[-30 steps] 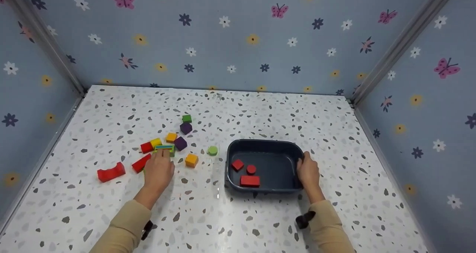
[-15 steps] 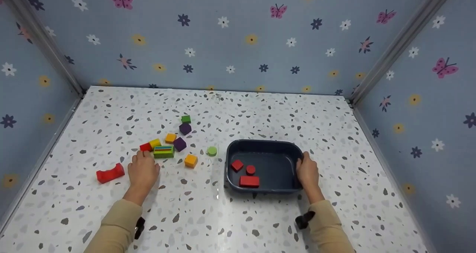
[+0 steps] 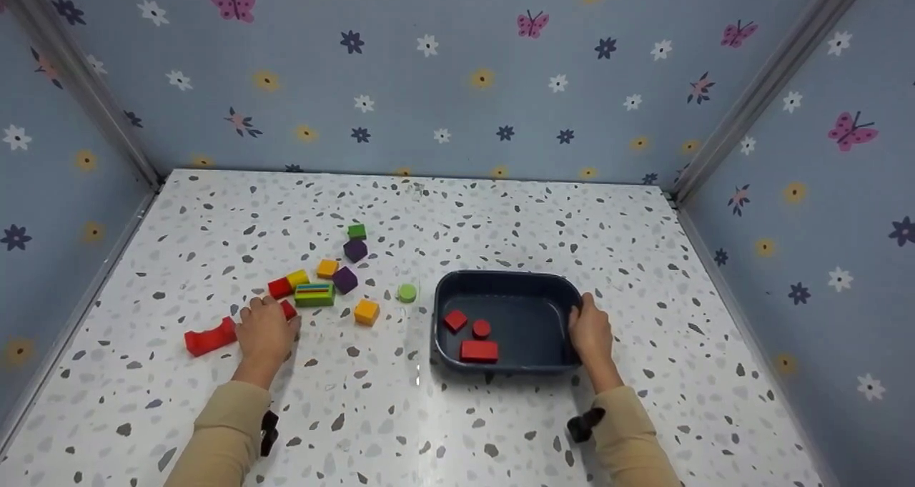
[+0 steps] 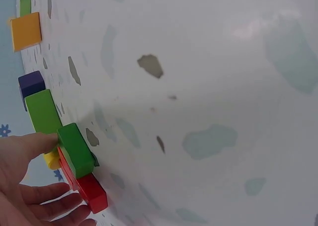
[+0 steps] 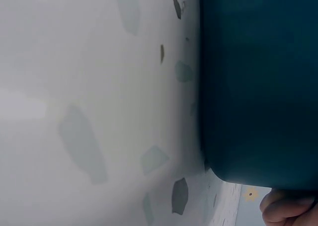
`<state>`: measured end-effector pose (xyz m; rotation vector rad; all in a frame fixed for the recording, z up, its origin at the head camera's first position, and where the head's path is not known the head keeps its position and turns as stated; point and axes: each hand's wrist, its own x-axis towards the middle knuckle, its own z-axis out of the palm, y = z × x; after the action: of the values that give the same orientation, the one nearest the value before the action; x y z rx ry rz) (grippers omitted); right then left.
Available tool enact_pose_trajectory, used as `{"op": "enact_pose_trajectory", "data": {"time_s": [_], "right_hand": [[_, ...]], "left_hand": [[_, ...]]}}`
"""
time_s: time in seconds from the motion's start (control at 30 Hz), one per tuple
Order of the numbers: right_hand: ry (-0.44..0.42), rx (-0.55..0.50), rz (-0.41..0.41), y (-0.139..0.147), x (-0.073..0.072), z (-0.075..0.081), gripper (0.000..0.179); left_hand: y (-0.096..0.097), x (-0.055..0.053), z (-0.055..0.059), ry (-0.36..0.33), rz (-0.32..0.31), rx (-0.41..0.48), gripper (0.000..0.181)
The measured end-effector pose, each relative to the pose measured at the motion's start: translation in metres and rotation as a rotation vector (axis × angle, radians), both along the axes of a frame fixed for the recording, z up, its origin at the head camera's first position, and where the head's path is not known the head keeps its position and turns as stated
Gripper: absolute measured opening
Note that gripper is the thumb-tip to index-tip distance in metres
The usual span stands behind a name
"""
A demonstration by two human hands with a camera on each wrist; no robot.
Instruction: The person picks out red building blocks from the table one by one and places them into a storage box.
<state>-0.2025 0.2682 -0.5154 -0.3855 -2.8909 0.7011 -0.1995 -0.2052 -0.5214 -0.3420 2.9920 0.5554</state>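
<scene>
My left hand [image 3: 266, 333] is low over the table beside a red block [image 3: 288, 310], partly hidden by the hand in the head view. In the left wrist view, the thumb is at one end of a green block [image 4: 77, 149], which lies against the red block. The other fingers [image 4: 52, 192] are loosely bent, with their tips right at the red block's side. My right hand [image 3: 592, 333] grips the right wall of a dark blue tub [image 3: 509, 367]. Inside the tub are a red cube [image 3: 455, 321], a red round block [image 3: 481, 328] and a red rectangular block [image 3: 479, 352].
Left of the left hand lies a red curved block [image 3: 211, 337]. Beyond it sit a green striped block [image 3: 314, 294], a yellow block [image 3: 297, 279], purple blocks [image 3: 345, 280] and orange blocks [image 3: 367, 312]. A light green disc [image 3: 407, 293] lies near the tub. Patterned walls [image 3: 457, 79] enclose the table.
The left hand has moved left from the green striped block to the red block and drawn slightly back, uncovering the red block's end. The right hand and tub have stayed in place.
</scene>
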Motion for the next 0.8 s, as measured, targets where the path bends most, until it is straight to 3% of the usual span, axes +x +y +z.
{"op": "enact_pose_trajectory", "data": {"time_s": [0.27,0.57,0.8], "right_hand": [[-0.02,-0.001,-0.004,-0.001,0.0,0.001,0.027],[-0.001,0.004,-0.004,-0.001,0.0,0.0,0.022],[-0.004,0.0,-0.006,0.0,-0.001,0.0,0.021]], "left_hand": [[0.002,-0.004,-0.001,-0.029,0.039,-0.001,0.058],[0.001,-0.009,-0.004,-0.09,0.082,0.073,0.055],[0.002,-0.012,-0.006,-0.072,0.102,0.109,0.049]]}}
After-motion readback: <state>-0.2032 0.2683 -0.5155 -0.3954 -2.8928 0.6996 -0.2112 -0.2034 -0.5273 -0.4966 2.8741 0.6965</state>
